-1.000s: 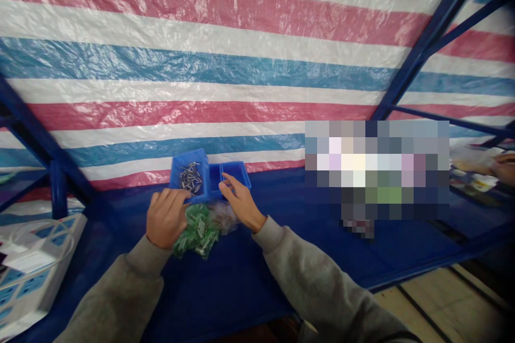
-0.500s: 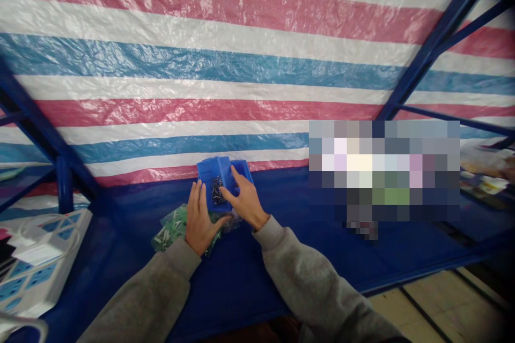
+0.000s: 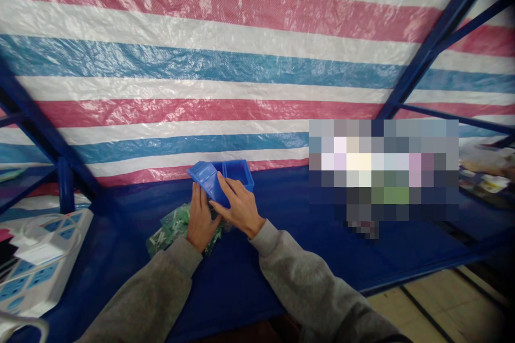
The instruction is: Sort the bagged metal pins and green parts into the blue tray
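Note:
A small blue plastic bin is tipped over toward me and to the left, so its contents are hidden. My right hand grips its right side, thumb below and fingers along the wall. Against the bin's left and lower edge is my left hand, fingers together and bracing it, its thumb close to my right thumb. Under and beside my left hand lies a clear greenish plastic bag of small pale and green parts. Behind the tipped bin stands a second blue container with an open compartment.
A white power strip with blue sockets and cables is on the left. Blue metal frame posts rise at the sides of the blue tabletop. Striped plastic sheeting hangs behind. A blurred-out area covers things on the right.
The blue bin has been tipped over to the left, and the dark screw-like pieces seen inside it are now out of sight. Both hands have drawn closer together around it.

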